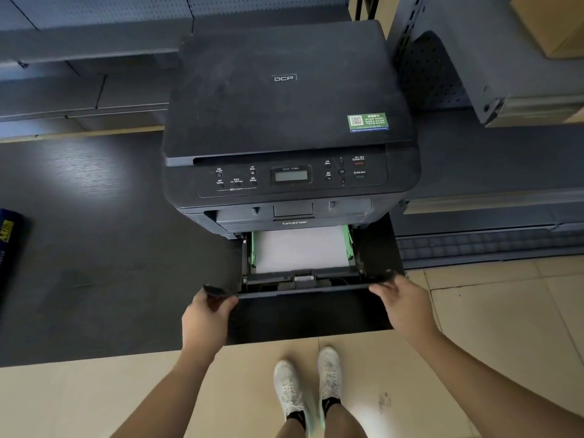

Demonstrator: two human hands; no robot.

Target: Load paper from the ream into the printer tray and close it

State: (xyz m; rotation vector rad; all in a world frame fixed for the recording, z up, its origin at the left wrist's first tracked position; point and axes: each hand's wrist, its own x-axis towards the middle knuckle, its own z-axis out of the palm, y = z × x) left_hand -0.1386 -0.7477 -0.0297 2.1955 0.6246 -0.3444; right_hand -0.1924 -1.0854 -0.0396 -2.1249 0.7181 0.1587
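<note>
Printer (284,99) on dark tabletop (94,248)

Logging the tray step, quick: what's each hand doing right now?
Left hand: closed on the left end of the tray front.
Right hand: closed on its right end.

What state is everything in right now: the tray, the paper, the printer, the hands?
Tray: partly pulled out of the printer, not yet closed.
Paper: white stack lying flat in the tray, between the green guides.
Printer: top lid down; display too small to read.
Left hand: gripping the tray's front left corner.
Right hand: gripping the tray's front right corner.
Ream: at the left edge of the table, mostly out of view.
</note>
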